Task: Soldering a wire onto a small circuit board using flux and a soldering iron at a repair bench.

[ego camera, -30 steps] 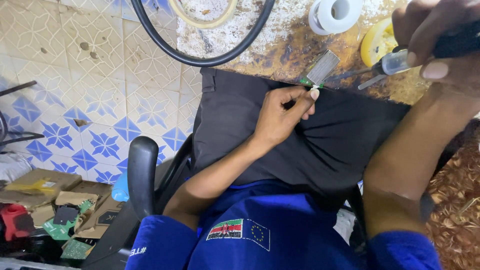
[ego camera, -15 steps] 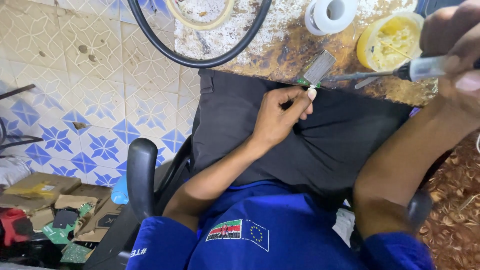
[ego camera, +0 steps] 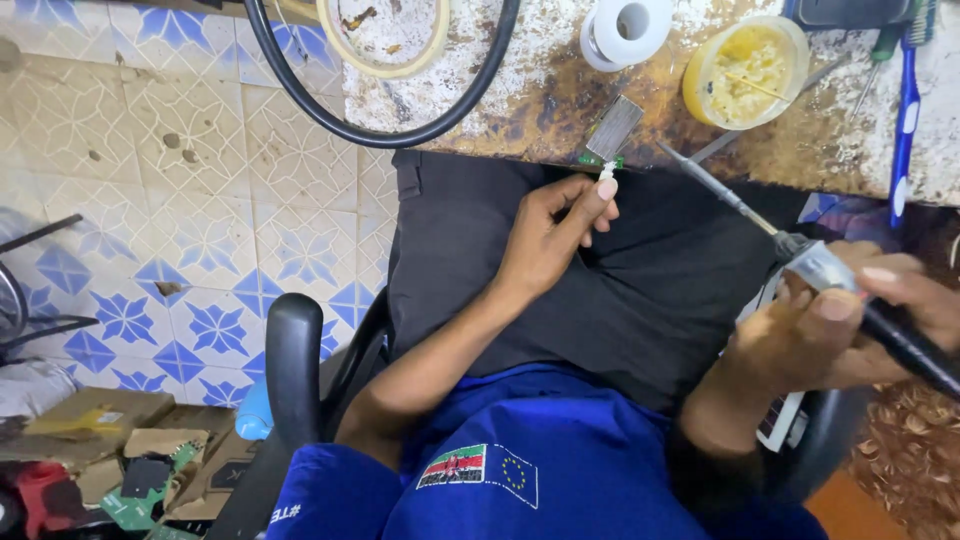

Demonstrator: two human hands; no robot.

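Observation:
My left hand point(ego camera: 553, 228) pinches a small green circuit board with a grey metal part point(ego camera: 611, 133), held at the edge of the worn workbench point(ego camera: 520, 95). My right hand point(ego camera: 850, 320) grips a soldering iron point(ego camera: 800, 255) by its handle, low at the right. The iron's thin tip point(ego camera: 665, 150) points up-left and ends a short way right of the board, apart from it. I sit in a chair with dark trousers and blue sleeves.
On the bench lie a yellow tub of paste point(ego camera: 745, 68), a white tape roll point(ego camera: 625, 30), a masking tape ring point(ego camera: 383, 35), a black cable loop point(ego camera: 380, 130) and a blue toothbrush point(ego camera: 906, 110). A black chair armrest point(ego camera: 293, 365) and cardboard boxes point(ego camera: 90, 440) stand on the tiled floor.
My right hand has come down from the bench's upper right to my lap side, and the iron's tip now points toward the board. My left hand has stayed put with the board.

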